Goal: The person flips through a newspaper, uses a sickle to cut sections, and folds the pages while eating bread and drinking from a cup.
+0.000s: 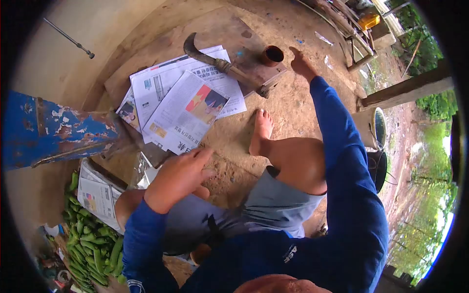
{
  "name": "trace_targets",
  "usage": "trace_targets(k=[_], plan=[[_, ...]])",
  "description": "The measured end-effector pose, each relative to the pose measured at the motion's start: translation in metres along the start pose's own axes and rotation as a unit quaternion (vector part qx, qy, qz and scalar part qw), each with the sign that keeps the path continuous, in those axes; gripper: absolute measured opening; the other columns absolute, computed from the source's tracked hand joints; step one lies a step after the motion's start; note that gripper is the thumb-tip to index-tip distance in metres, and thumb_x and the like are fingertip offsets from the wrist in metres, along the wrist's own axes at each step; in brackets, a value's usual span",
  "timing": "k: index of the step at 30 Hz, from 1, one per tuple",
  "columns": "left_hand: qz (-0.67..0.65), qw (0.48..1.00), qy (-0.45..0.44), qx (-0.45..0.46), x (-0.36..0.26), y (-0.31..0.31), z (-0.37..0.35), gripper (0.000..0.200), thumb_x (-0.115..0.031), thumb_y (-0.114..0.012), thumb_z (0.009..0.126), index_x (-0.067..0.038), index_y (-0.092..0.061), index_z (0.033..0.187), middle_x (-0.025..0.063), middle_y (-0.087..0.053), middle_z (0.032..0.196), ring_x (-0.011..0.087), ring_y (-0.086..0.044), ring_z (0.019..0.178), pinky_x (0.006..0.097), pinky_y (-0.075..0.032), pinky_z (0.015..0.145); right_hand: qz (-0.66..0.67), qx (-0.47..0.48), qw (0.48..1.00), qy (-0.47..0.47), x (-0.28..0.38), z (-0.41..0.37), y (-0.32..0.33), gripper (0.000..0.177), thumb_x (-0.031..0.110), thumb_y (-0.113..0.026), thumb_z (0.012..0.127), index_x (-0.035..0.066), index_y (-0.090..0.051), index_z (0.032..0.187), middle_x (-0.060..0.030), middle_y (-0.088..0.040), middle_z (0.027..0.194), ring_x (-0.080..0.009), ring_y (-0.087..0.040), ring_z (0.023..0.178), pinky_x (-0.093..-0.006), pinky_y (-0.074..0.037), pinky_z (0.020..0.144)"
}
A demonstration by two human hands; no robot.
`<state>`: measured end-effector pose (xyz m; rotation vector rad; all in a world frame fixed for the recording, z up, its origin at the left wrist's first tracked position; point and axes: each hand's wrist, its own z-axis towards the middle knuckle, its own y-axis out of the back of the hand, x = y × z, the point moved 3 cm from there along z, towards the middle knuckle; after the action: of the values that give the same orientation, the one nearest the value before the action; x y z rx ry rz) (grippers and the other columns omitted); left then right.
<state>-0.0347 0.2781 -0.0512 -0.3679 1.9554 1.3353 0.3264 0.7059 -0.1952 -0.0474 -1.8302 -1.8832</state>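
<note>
My right hand (304, 64) reaches out at the upper right, fingers apart, close to a small brown cup (272, 56) and not visibly holding anything. My left hand (180, 177) hovers above my lap, near the lower edge of the newspaper sheets (171, 115). Its fingers are loosely bent and apart, with nothing seen in them. The sheets lie overlapped on a worn wooden board (168, 46). A sickle (207, 59) with a curved dark blade and a wrapped handle rests across the board and the top of the papers. The cup stands at the board's right end.
Green pods (93, 249) are heaped at lower left beside folded newspaper (97, 195). A peeling blue post (58, 129) juts in from the left. My bare foot (262, 128) is beside the board. A pale bucket (371, 128) and a dark pot (377, 168) stand at right.
</note>
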Motion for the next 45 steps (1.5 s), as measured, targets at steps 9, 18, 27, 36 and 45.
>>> trace_targets(k=[9, 18, 27, 36, 45], plan=[[0.067, 0.997, 0.02, 0.017, 0.002, -0.015, 0.012, 0.058, -0.02, -0.08, 0.077, -0.005, -0.056, 0.127, 0.0179, -0.067, 0.106, 0.0408, -0.067, 0.092, 0.0493, -0.054, 0.078, 0.079, 0.023, 0.995, 0.059, -0.015, 0.029, -0.035, 0.05, 0.003, -0.066, 0.083, 0.007, -0.063, 0.132, -0.0238, -0.072, 0.109, -0.036, -0.07, 0.102, -0.0432, -0.056, 0.086], [0.084, 0.996, 0.014, 0.017, -0.002, -0.013, 0.017, 0.056, -0.019, -0.08, 0.079, -0.003, -0.053, 0.125, 0.0179, -0.066, 0.101, 0.0404, -0.068, 0.088, 0.0495, -0.053, 0.074, 0.12, 0.159, 0.976, -0.087, -0.005, 0.002, -0.011, 0.035, 0.029, -0.074, 0.091, 0.007, -0.069, 0.118, -0.0058, -0.069, 0.08, -0.0162, -0.064, 0.062, -0.0342, -0.052, 0.05], [0.083, 0.996, 0.008, 0.009, -0.006, -0.014, 0.011, 0.055, -0.021, -0.08, 0.08, -0.001, -0.054, 0.125, 0.0197, -0.066, 0.103, 0.0415, -0.067, 0.09, 0.049, -0.053, 0.076, 0.362, 0.247, 0.877, -0.196, 0.002, -0.04, -0.009, 0.043, 0.046, -0.064, 0.099, 0.012, -0.062, 0.127, -0.0027, -0.069, 0.108, -0.0159, -0.069, 0.086, -0.0314, -0.059, 0.068], [0.091, 0.995, 0.022, 0.02, 0.003, -0.019, 0.004, 0.054, -0.022, -0.079, 0.08, -0.001, -0.056, 0.124, 0.0197, -0.066, 0.106, 0.0412, -0.067, 0.095, 0.0484, -0.054, 0.079, 0.477, 0.235, 0.817, -0.222, -0.001, -0.042, -0.049, 0.027, 0.038, -0.055, 0.106, 0.017, -0.062, 0.121, 0.0014, -0.069, 0.107, -0.0126, -0.068, 0.092, -0.0316, -0.057, 0.076], [0.07, 0.99, 0.118, 0.02, 0.027, -0.004, -0.003, 0.054, -0.023, -0.068, 0.092, -0.005, -0.055, 0.141, 0.0247, -0.065, 0.125, 0.0421, -0.066, 0.105, 0.0471, -0.054, 0.089, 0.553, 0.196, 0.795, -0.151, -0.018, -0.017, -0.054, 0.026, 0.032, -0.06, 0.104, 0.015, -0.061, 0.123, -0.0086, -0.07, 0.118, -0.0263, -0.069, 0.109, -0.0462, -0.058, 0.091]])
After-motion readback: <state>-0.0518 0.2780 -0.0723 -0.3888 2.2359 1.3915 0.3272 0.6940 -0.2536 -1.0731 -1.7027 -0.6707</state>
